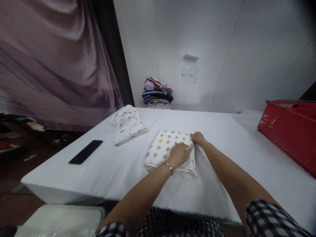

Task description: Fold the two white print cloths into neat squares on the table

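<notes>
A folded white cloth [158, 149] with grey printed shapes and a few coloured ones lies flat on the white-covered table. My left hand [179, 154], with a bracelet at the wrist, rests on top of it toward the right side; the fingers are stretched out over the fabric. At the cloth's far right corner, my right hand [197, 137] has its fingers closed on the edge. A second white printed cloth [128, 123], partly folded and rumpled, sits farther back on the left, apart from both hands.
A black flat slab [86, 152] lies at the table's left. Several folded fabrics form a stack [158, 93] by the back wall. A red plastic basket [291, 128] stands on the right. A paper sign [189, 75] hangs on the wall; a purple curtain [56, 65] hangs left.
</notes>
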Available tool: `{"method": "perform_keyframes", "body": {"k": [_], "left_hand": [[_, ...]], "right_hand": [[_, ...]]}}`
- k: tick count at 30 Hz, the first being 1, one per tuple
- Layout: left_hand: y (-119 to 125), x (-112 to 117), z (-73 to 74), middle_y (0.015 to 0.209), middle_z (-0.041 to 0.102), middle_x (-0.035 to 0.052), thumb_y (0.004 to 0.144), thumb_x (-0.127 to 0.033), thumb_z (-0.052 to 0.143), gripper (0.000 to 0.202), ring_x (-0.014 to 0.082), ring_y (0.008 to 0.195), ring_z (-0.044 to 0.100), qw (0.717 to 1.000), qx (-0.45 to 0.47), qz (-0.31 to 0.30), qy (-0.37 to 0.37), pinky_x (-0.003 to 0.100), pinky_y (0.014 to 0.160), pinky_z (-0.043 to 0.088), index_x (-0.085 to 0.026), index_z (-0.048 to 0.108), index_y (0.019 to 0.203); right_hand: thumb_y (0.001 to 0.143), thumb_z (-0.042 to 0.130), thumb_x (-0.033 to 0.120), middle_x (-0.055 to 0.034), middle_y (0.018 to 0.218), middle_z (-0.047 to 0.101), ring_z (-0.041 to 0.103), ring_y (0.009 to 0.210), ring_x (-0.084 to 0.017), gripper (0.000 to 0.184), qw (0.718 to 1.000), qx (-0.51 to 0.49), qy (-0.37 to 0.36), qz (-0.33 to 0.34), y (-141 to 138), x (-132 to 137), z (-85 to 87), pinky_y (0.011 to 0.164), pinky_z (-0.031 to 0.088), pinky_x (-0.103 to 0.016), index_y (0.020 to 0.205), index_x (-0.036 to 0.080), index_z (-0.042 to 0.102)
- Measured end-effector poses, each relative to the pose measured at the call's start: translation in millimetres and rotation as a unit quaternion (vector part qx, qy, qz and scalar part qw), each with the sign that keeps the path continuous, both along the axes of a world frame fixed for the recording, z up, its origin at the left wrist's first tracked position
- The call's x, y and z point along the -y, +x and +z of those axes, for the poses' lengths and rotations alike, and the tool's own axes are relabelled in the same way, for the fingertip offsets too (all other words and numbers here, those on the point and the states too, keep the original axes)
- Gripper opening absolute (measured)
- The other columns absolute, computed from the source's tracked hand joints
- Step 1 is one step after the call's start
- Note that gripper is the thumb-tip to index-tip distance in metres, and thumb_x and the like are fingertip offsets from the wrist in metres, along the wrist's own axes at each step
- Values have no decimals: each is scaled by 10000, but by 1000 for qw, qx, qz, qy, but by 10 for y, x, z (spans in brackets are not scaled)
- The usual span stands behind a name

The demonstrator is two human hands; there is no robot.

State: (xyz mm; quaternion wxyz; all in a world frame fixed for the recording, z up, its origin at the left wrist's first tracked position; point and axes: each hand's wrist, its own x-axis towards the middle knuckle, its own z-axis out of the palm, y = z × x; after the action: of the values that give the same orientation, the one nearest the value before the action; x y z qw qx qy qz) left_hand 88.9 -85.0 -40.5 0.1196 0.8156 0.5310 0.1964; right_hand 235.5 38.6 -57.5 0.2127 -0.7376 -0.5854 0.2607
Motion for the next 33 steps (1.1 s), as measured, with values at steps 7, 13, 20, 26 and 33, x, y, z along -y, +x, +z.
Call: {"method": "perform_keyframes", "body": {"k": [7, 13, 20, 26, 33], "left_hand": [[-1065, -90, 134, 1070, 612, 73, 873, -295, 403, 279, 195, 1020, 529, 975, 26, 219, 3, 282, 893, 369, -190, 640, 977], [-1640, 91, -23, 899, 679, 55, 848, -394, 428, 316, 187, 828, 589, 943, 99, 288, -133, 255, 721, 407, -179, 658, 828], [-1566, 213, -118, 803, 674, 33, 820, -552, 423, 424, 174, 721, 591, 930, 153, 288, -169, 237, 587, 389, -183, 630, 784], [-1502, 202, -208, 750, 638, 20, 791, -446, 520, 265, 160, 681, 559, 928, 129, 316, -151, 240, 564, 345, -186, 571, 772], [-1506, 287, -157, 784, 642, 48, 837, -565, 381, 424, 183, 727, 568, 932, 132, 299, -155, 256, 604, 354, -190, 544, 727]], "right_hand": [[804, 499, 517, -209, 1144, 594, 576, 1022, -286, 621, 998, 48, 21, 28, -44, 176, 63, 779, 435, -319, 1229, 64, 501], [790, 489, 584, -197, 1271, 509, 510, 1128, -316, 804, 994, 64, 42, 81, -163, 532, 110, 900, 395, -381, 1403, 114, 265], [803, 494, 486, -138, 1078, 629, 607, 937, -264, 748, 993, 51, 29, 106, -112, 956, 132, 785, 446, -339, 1422, 160, 231], [835, 435, 324, -78, 867, 672, 616, 762, -206, 573, 996, 25, 52, 67, 8, 1044, -36, 720, 449, -299, 1372, 157, 328], [817, 468, 461, -67, 820, 655, 595, 645, -183, 700, 997, -20, 36, 66, -24, 1199, 30, 624, 443, -278, 1406, 148, 257]]}}
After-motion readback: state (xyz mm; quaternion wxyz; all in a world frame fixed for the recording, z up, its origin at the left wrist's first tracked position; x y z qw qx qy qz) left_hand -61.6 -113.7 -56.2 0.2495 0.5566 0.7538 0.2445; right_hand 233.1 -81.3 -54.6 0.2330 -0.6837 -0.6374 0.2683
